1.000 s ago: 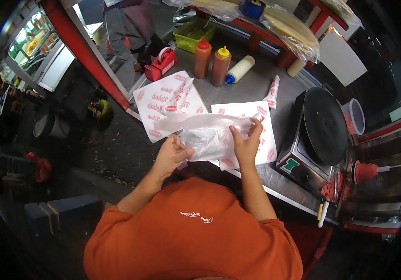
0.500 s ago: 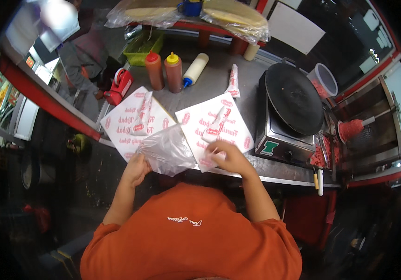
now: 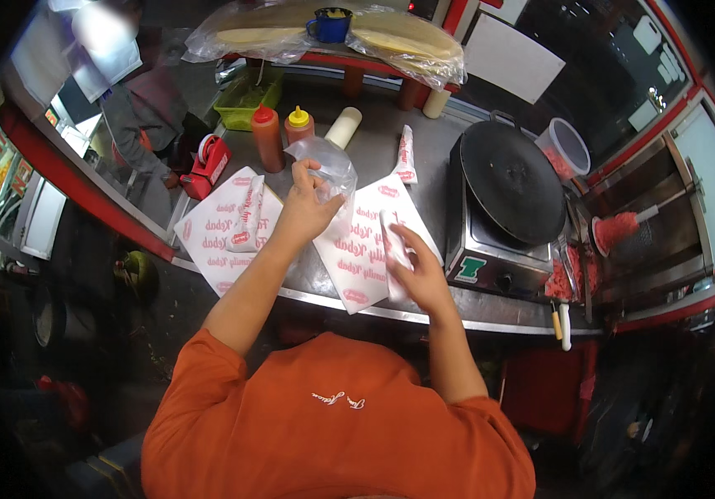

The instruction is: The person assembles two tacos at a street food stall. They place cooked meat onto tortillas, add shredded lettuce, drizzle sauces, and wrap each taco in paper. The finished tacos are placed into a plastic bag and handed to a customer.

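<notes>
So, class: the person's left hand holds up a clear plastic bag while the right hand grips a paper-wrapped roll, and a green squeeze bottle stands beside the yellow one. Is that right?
Not quite. The head view shows the left hand holding the clear plastic bag and the right hand gripping the paper-wrapped roll, but the squeeze bottle beside the yellow one is red.

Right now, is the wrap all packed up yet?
Not yet. One wrapped roll already lies on the left printed paper sheet. The left hand holds up a clear plastic bag, and the right hand grips a second wrapped roll over the other sheet. It isn't in the bag.
</notes>
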`<state>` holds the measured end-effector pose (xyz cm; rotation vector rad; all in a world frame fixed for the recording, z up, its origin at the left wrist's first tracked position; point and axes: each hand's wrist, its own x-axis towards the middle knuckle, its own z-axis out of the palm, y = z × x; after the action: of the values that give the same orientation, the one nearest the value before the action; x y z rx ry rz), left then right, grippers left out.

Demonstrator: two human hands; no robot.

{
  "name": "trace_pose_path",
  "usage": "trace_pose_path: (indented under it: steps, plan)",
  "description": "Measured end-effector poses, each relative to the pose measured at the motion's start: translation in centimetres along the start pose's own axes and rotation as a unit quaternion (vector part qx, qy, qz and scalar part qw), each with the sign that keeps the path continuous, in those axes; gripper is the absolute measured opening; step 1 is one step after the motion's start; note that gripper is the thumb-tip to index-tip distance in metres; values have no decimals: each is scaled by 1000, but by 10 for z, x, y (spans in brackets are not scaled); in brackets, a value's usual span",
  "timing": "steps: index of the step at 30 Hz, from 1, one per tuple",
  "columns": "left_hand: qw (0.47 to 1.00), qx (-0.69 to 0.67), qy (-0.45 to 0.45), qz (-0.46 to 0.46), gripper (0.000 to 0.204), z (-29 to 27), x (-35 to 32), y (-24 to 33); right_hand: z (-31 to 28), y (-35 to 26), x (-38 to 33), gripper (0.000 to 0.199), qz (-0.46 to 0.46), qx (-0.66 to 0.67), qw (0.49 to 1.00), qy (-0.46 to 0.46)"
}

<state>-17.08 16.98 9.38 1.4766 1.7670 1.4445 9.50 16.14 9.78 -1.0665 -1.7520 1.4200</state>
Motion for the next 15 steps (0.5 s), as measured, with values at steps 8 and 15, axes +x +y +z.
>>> trace_pose_path:
  steps: [8,15]
  plan:
    - [969,-158,-167,-94,48,18,-16,19,25,-2,-23,65,-48,-65,997,-16]
    - [994,22,-103,-18,48,43,-24,-31,33,48,23,47,-175,-216,945,174]
